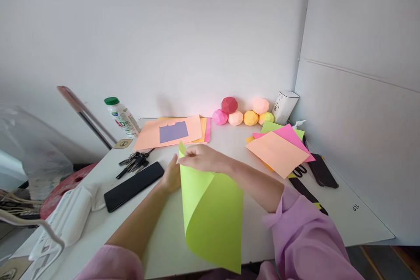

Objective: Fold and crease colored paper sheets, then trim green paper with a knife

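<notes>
Right hand (pixel 202 158) pinches green paper (pixel 218 216) hanging below it, left hand (pixel 171 176) (grip unclear) alongside.

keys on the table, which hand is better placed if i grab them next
Left, most likely: the left hand is nearer the keys, while the right hand is farther over, pinching the green paper.

Matt, smooth green paper (pixel 216 214) lies at six o'clock; glossy black glass-like phone (pixel 134 186) at eight; matt faceted paper balls (pixel 229 105) at twelve.
</notes>
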The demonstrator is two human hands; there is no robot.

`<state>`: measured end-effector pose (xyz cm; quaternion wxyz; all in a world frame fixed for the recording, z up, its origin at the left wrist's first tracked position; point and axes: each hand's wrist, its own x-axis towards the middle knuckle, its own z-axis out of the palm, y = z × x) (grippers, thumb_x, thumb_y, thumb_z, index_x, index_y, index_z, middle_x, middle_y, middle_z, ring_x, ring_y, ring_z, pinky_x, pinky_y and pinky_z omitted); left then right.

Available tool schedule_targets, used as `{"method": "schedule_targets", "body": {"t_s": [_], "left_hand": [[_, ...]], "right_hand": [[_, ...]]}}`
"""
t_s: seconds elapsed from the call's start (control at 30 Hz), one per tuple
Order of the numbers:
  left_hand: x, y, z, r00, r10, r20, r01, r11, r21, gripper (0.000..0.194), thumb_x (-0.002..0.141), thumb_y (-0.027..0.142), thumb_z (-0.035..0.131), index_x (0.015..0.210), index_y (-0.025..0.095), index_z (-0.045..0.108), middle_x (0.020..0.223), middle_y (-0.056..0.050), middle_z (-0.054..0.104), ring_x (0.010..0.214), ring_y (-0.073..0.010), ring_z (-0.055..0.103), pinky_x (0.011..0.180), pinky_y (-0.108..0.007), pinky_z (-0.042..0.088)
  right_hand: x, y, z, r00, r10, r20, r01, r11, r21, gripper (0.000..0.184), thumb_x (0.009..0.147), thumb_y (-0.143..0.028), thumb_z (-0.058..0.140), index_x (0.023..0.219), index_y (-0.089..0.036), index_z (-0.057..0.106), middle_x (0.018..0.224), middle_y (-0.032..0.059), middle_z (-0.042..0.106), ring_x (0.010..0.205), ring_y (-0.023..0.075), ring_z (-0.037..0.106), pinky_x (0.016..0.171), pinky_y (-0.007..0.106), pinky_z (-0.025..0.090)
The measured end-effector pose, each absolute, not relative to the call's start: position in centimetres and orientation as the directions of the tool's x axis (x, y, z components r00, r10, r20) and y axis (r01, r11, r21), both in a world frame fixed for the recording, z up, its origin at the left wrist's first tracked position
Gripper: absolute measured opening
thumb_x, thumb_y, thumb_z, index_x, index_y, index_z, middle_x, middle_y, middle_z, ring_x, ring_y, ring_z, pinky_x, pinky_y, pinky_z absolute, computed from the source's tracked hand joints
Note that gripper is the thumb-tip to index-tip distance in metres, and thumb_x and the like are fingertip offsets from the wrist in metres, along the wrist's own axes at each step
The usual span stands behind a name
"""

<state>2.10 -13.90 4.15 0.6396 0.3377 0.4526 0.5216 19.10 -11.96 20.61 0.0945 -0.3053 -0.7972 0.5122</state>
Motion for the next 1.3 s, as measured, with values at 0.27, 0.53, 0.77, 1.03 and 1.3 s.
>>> {"method": "schedule_targets", "body": {"t_s": [0.27, 0.53, 0.77, 1.03, 1.3], "left_hand": [[0.2, -15.9, 5.2, 0.175, 0.923, -0.342, -0.451, 0.384, 0.806, 0.041, 0.079, 0.045, 0.063, 0.107, 0.014, 0.06, 0.103, -0.013, 0.071, 0.1, -0.0313, 0.067, 0.085, -0.043, 0.053], [1.8, -15.9, 5.1, 0.042, 0.914, -0.403, -0.316, 0.395, 0.863, 0.037, 0.07, 0.017, 0.076, 0.101, 0.016, 0.055, 0.102, -0.013, 0.07, 0.092, -0.0229, 0.07, 0.085, -0.037, 0.056], [3.7, -16.2, 4.7, -0.109, 0.958, -0.265, -0.046, 0.262, 0.964, 0.058, 0.063, 0.037, 0.081, 0.11, 0.018, 0.053, 0.097, -0.007, 0.067, 0.078, -0.0173, 0.067, 0.078, -0.036, 0.057], [5.1, -16.4, 3.2, -0.109, 0.993, -0.04, 0.349, 0.076, 0.934, 0.046, 0.066, 0.041, 0.071, 0.105, 0.021, 0.061, 0.095, -0.003, 0.065, 0.066, -0.0129, 0.056, 0.067, -0.03, 0.051], [5.0, -16.6, 3.0, 0.079, 0.989, 0.123, 0.624, -0.145, 0.768, 0.036, 0.079, 0.047, 0.059, 0.104, 0.022, 0.066, 0.109, -0.009, 0.064, 0.087, -0.0243, 0.06, 0.078, -0.039, 0.05]], "right_hand": [[26.4, -12.2, 13.6, -0.8, 0.599, 0.004, 0.465, 0.626, -0.626, 0.029, 0.09, -0.039, 0.052, 0.108, -0.018, 0.06, 0.119, 0.0108, 0.061, 0.114, 0.0235, 0.054, 0.095, 0.037, 0.044], [39.6, -9.8, 9.7, -0.334, 0.94, 0.066, 0.915, 0.306, 0.263, 0.066, 0.082, -0.025, 0.063, 0.142, -0.011, 0.04, 0.153, 0.0207, 0.026, 0.143, 0.0389, 0.014, 0.113, 0.053, 0.018], [40.3, -6.1, 9.0, -0.324, 0.941, 0.099, 0.927, 0.295, 0.232, 0.038, 0.092, -0.023, 0.044, 0.128, -0.012, 0.051, 0.14, 0.0201, 0.044, 0.131, 0.0325, 0.037, 0.097, 0.042, 0.039], [38.6, -1.9, 9.3, -0.359, 0.924, 0.13, 0.928, 0.339, 0.157, 0.037, 0.093, -0.033, 0.043, 0.121, -0.013, 0.055, 0.125, 0.0185, 0.054, 0.12, 0.0294, 0.045, 0.097, 0.039, 0.038], [42.8, -4.5, 10.3, -0.477, 0.877, -0.057, 0.857, 0.479, 0.192, 0.082, 0.067, -0.016, 0.061, 0.145, -0.02, 0.035, 0.156, 0.0152, 0.02, 0.146, 0.0328, 0.006, 0.113, 0.049, 0.018]]}}
